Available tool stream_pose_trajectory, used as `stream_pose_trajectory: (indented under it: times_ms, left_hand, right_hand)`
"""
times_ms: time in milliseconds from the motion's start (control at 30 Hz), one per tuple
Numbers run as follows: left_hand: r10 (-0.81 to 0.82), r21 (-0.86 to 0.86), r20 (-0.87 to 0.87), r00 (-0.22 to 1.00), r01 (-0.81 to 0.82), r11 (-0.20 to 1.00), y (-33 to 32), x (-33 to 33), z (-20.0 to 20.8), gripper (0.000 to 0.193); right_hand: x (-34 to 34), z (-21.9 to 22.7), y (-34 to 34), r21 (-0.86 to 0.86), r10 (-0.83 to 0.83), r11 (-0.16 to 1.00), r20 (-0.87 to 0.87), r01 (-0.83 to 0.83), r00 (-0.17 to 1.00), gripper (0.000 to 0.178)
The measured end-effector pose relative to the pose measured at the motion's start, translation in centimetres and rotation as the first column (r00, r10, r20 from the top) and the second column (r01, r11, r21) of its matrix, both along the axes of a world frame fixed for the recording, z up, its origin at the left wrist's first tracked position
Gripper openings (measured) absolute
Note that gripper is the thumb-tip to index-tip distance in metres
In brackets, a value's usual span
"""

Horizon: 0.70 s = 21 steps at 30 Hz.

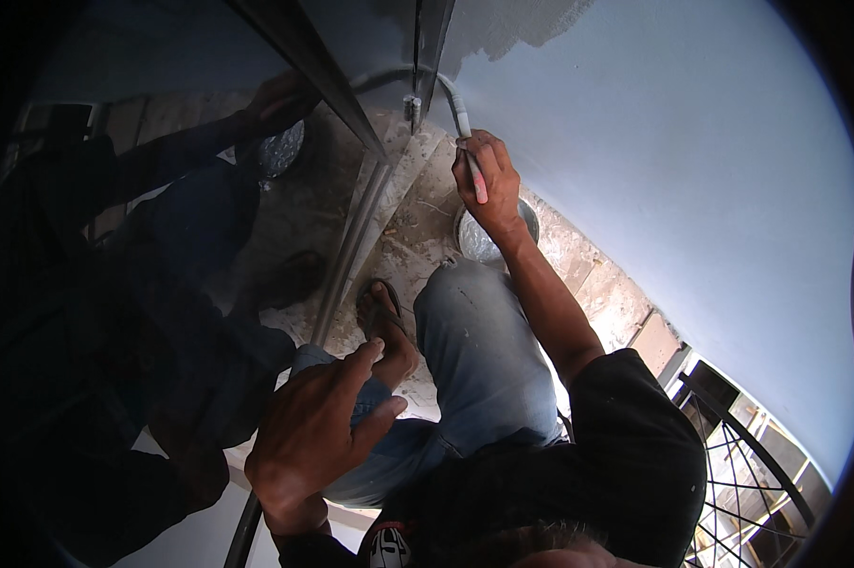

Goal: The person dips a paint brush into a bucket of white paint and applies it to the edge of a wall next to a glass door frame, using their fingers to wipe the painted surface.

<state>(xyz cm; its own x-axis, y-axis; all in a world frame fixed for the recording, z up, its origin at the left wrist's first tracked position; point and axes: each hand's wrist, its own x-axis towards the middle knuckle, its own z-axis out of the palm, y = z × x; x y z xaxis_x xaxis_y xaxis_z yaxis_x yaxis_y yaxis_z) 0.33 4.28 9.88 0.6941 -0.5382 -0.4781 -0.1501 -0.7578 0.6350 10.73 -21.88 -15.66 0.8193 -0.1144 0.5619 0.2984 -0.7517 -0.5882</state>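
My right hand (489, 185) is closed around the pink-ended handle of a paint-smeared tool (459, 104). Its pale grey shaft curves up and left, between the light blue wall (673, 161) and a dark-framed glass panel (190, 237); I cannot make out its working end. Below that hand stands a round bucket (484, 242) with a shiny, crinkled inside, partly hidden by my wrist and knee. My left hand (318, 426) hovers over my lap, close to the glass, with nothing in it and its thumb apart from the fingers.
A darker grey coating (531, 33) covers the wall's upper part. The glass mirrors my arm and the bucket. My sandalled foot (382, 308) rests on the stained floor (408, 222) beside the metal frame (351, 251). A spoked wheel (744, 454) stands at the lower right.
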Motion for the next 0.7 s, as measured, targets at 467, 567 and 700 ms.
stream_pose_trajectory:
  times_ms: [467, 567, 700]
  left_hand:
    - [-0.005, -0.008, 0.026, 1.0, 0.005, 1.0, -0.1, 0.1, 0.0, 0.059]
    - [-0.003, -0.017, 0.034, 0.999, 0.003, 1.0, -0.1, 0.1, -0.1, 0.059]
    - [-0.004, -0.017, 0.039, 0.999, 0.004, 1.0, 0.1, 0.0, -0.3, 0.059]
  right_hand:
    - [0.0, -0.8, -0.3, -0.016, 0.018, 1.0, -0.003, -0.018, 1.0, 0.032]
    - [0.0, -1.2, -0.3, -0.011, -0.003, 1.0, -0.018, 0.002, 1.0, 0.026]
    - [0.0, -1.0, -0.2, -0.014, 0.0, 1.0, -0.031, -0.001, 1.0, 0.028]
